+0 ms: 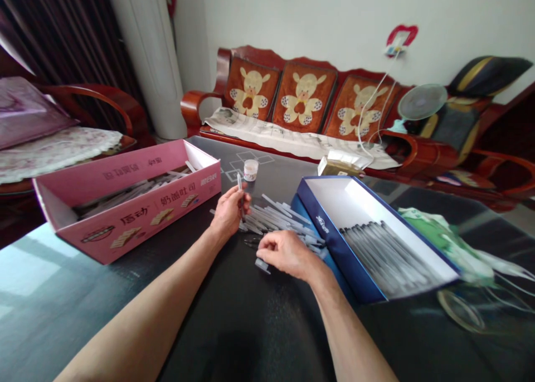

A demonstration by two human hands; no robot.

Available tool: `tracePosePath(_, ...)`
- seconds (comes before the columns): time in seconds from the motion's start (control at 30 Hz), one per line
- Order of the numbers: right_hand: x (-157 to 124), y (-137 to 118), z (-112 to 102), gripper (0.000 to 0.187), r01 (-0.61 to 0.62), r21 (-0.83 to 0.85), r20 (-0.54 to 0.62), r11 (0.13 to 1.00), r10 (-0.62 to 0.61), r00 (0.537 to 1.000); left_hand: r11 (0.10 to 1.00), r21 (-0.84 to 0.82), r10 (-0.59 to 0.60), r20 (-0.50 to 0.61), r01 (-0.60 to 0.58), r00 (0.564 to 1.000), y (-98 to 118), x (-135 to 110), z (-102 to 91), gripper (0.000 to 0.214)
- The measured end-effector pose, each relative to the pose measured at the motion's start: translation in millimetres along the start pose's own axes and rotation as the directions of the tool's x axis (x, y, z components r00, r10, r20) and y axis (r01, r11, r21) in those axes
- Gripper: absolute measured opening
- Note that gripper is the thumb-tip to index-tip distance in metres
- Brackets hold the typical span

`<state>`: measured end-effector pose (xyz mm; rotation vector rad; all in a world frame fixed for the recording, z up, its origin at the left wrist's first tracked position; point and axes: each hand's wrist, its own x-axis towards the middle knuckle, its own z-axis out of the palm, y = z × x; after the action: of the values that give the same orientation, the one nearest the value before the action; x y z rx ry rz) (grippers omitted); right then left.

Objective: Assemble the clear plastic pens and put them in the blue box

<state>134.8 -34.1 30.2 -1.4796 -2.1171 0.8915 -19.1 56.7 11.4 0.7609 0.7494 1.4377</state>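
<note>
Left hand (228, 212) is closed around one thin clear pen (239, 189), which stands nearly upright in the fingers. Right hand (286, 254) lies with bent fingers on the near edge of a loose pile of pens (284, 220), and I cannot tell if it grasps any pen. This pile lies on the dark surface (234, 326), between two open boxes. Blue box (334, 248) on the right side holds pens in tight rows, pink box (137, 226) on the left holds more pens, and a small round jar (251, 170) stands just behind the left hand.
</note>
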Motion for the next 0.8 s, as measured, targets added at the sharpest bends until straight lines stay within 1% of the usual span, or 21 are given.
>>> tracePosePath(0.03, -1, -2, 1, 0.009, -0.016, -0.029, 0.05, 0.999, 0.017, 0.999, 0.998, 0.055, 0.029, -0.005, -0.028, 1.0, 0, 1, -2.4, 0.036)
tracePosePath(0.1, -3, -5, 4, 0.009, -0.018, -0.104, 0.084, 0.994, 0.026, 0.996, 0.971, 0.214, 0.11, 0.017, -0.111, 0.994, -2, 3, -6.2, 0.038)
tracePosePath(0.13, -3, -7, 5, 0.009, -0.005, -0.134, 0.086, 0.991, 0.016, 0.996, 0.933, 0.314, 0.17, 0.042, -0.174, 0.985, -3, 2, -7.6, 0.037)
tracePosePath(0.17, -3, -9, 5, 0.009, 0.012, -0.147, 0.086, 0.989, 0.0, 0.996, 0.873, 0.422, 0.235, 0.074, -0.244, 0.969, -4, 2, -8.6, 0.036)
tracePosePath(0.2, -3, -9, 5, 0.009, 0.027, -0.138, 0.082, 0.99, -0.016, 0.996, 0.788, 0.533, 0.296, 0.112, -0.309, 0.949, -6, 1, -9.4, 0.035)
tracePosePath(0.23, -3, -9, 3, 0.008, 0.037, -0.108, 0.073, 0.993, -0.029, 0.997, 0.681, 0.634, 0.347, 0.162, -0.367, 0.924, -7, -1, -9.8, 0.034)
tracePosePath(0.3, -2, -3, -3, 0.007, 0.036, -0.011, 0.019, 0.999, -0.036, 0.999, 0.448, 0.764, 0.405, 0.288, -0.463, 0.868, -11, -5, -10.1, 0.031)
tracePosePath(0.33, 0, 1, -7, 0.008, 0.027, 0.045, -0.027, 0.999, -0.025, 0.999, 0.348, 0.787, 0.416, 0.358, -0.51, 0.836, -13, -6, -10.1, 0.03)
tracePosePath(0.37, 2, 7, -10, 0.01, 0.013, 0.104, -0.073, 0.994, -0.006, 0.997, 0.265, 0.785, 0.422, 0.428, -0.56, 0.799, -15, -8, -10.0, 0.028)
tracePosePath(0.43, 6, 19, -15, 0.012, -0.007, 0.231, -0.157, 0.973, 0.045, 0.987, 0.149, 0.746, 0.424, 0.545, -0.649, 0.723, -20, -11, -9.7, 0.026)
tracePosePath(0.47, 7, 23, -15, 0.011, -0.007, 0.285, -0.188, 0.959, 0.063, 0.98, 0.11, 0.73, 0.422, 0.58, -0.675, 0.696, -23, -12, -9.6, 0.026)
tracePosePath(0.5, 9, 26, -15, 0.01, 0.003, 0.317, -0.206, 0.949, 0.066, 0.976, 0.082, 0.723, 0.421, 0.599, -0.686, 0.681, -25, -13, -9.6, 0.025)
tracePosePath(0.53, 10, 28, -13, 0.009, 0.02, 0.321, -0.21, 0.947, 0.05, 0.976, 0.064, 0.725, 0.424, 0.602, -0.686, 0.676, -27, -13, -9.5, 0.025)
tracePosePath(0.57, 10, 27, -10, 0.007, 0.044, 0.294, -0.208, 0.955, 0.019, 0.978, 0.057, 0.734, 0.436, 0.592, -0.677, 0.678, -29, -13, -9.6, 0.025)
tracePosePath(0.63, 11, 22, -4, 0.005, 0.104, 0.161, -0.209, 0.981, -0.069, 0.975, 0.073, 0.759, 0.478, 0.542, -0.646, 0.691, -30, -13, -10.1, 0.024)
tracePosePath(0.7, 11, 15, 3, 0.01, 0.147, -0.007, -0.254, 0.989, -0.144, 0.956, 0.118, 0.791, 0.539, 0.456, -0.6, 0.708, -28, -11, -11.3, 0.024)
tracePosePath(0.8, 13, 9, 13, 0.015, 0.138, -0.219, -0.329, 0.966, -0.206, 0.921, 0.199, 0.843, 0.618, 0.288, -0.499, 0.732, -22, -6, -14.1, 0.025)
